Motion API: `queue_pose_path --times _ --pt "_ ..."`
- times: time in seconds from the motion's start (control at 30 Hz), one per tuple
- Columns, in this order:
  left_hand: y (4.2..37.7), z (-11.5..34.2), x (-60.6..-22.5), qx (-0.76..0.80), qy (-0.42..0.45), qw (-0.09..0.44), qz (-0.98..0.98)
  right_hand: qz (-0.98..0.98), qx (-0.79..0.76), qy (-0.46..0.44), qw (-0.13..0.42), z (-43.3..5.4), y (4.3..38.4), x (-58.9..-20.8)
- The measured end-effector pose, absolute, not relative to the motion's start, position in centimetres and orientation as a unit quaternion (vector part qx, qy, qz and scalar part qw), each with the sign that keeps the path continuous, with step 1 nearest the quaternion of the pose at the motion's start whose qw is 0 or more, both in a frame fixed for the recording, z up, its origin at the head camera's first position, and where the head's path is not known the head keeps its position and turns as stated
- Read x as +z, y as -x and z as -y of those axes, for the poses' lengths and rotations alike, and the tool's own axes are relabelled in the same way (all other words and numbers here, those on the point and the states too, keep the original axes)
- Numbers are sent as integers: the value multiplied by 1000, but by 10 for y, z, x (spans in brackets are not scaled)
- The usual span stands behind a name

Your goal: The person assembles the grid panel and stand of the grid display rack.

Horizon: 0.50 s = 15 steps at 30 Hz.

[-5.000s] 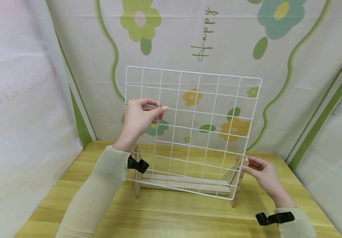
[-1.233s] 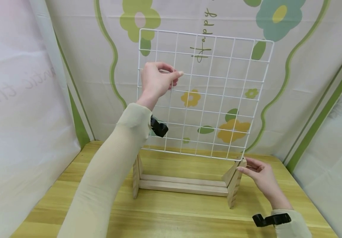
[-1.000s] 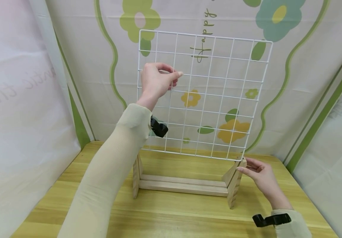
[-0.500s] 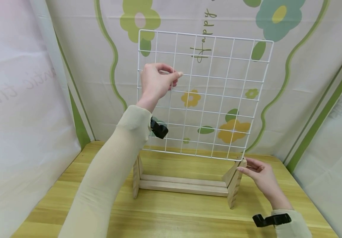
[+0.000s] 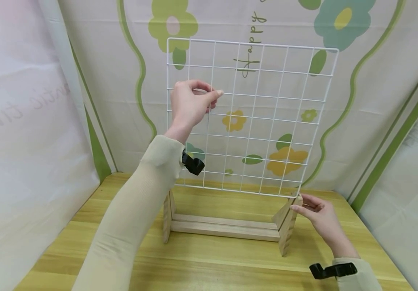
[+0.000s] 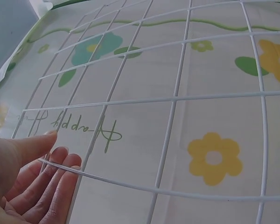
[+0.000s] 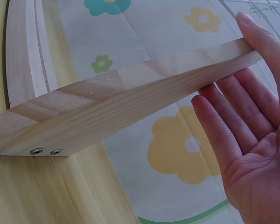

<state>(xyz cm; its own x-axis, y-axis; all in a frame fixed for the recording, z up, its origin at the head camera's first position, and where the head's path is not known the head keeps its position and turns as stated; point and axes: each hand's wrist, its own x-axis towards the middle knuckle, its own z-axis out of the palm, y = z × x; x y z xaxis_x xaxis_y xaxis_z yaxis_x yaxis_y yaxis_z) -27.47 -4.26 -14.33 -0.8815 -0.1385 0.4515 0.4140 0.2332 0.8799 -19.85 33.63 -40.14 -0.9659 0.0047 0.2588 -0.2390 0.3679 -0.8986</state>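
Note:
My left hand (image 5: 190,103) pinches a wire of a white wire grid panel (image 5: 255,95), left of its middle. In the left wrist view, the thumb and fingers of the left hand (image 6: 35,182) meet around the grid's (image 6: 174,98) wires. The panel's lower right corner sits at the top of the wooden stand's right side piece (image 5: 288,230). There my right hand (image 5: 321,214) grips that piece's upper end, thumb on one face and fingers on the other, as the right wrist view shows. The stand's crossbar (image 5: 225,231) lies below the panel; the left forearm hides part of its left side.
The stand rests on a yellow wood-grain table (image 5: 212,266). A flower-printed cloth (image 5: 278,18) hangs behind, and pale cloth walls stand left and right. Two screw heads (image 7: 37,150) show low on the side piece in the right wrist view.
Over five seconds my left hand has raised the panel from low in the stand up to the side pieces' tops. Lately its top has leaned slightly toward me. My right hand stays put.

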Motion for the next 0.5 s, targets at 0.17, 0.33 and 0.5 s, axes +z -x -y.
queue_pose_path --times 0.17,0.33,0.5 --pt "273 43 -145 -605 104 237 753 818 559 -75 110 -337 199 -402" --pt "270 44 -148 -602 122 248 749 817 562 -74 106 -337 199 -402" --pt "267 44 -151 -599 126 259 747 815 564 -75 107 -337 199 -404"
